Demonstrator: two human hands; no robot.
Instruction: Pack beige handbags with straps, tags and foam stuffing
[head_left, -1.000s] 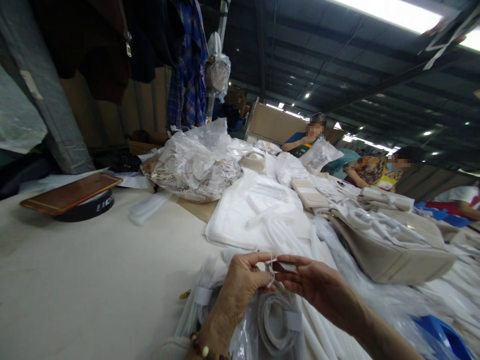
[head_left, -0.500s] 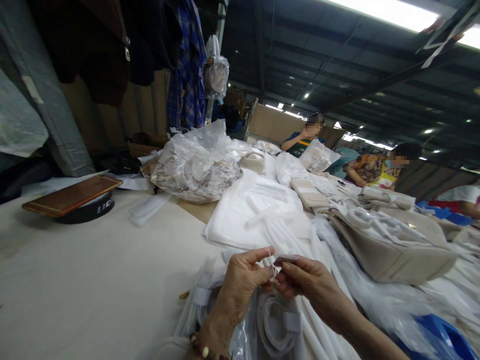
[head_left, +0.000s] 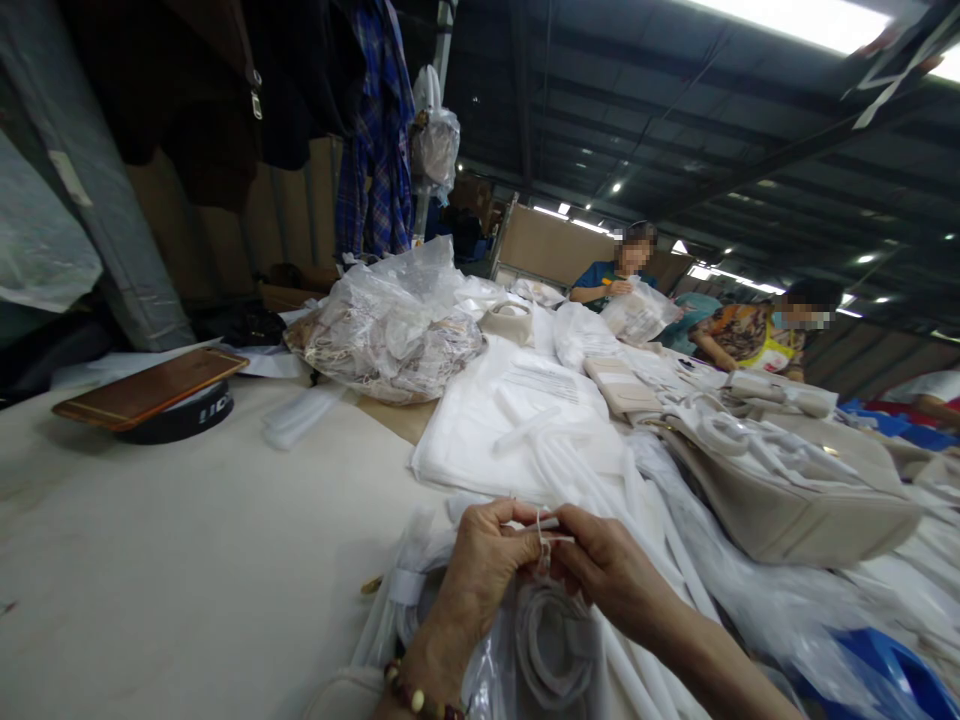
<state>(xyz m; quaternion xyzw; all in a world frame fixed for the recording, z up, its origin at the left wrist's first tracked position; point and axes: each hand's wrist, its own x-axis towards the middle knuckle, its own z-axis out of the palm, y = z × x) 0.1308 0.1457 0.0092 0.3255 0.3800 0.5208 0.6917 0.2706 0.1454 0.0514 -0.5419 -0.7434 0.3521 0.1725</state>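
The left hand (head_left: 480, 560) is pinching a white string (head_left: 541, 540) between thumb and forefinger; the right hand (head_left: 611, 565) has closed in from the other side and grips a thin pale piece (head_left: 551, 523) at the string, too small to make out fully; a moment ago the right hand's fingers were stretched out, then pinched a small flat piece just short of the string, and now both hands meet around it; the left forefinger, lifted half a second ago, has bent down again. This suggests that the fine handling of the string has gone from lining up to working it with both hands; whether a loop is passed through or a knot drawn, I cannot tell.

The string is above the near edge of the table (head_left: 225, 540), over a rolled strap (head_left: 555, 650) in clear plastic; the strap lies just below the fingers and looks untouched by them. Beyond the hands, a stack of white sheets (head_left: 457, 430) lies where it was, and a beige handbag (head_left: 795, 525) rests to the right; farther back, a co-worker (head_left: 596, 285) has lowered a raised hand to a clear bag (head_left: 637, 315).
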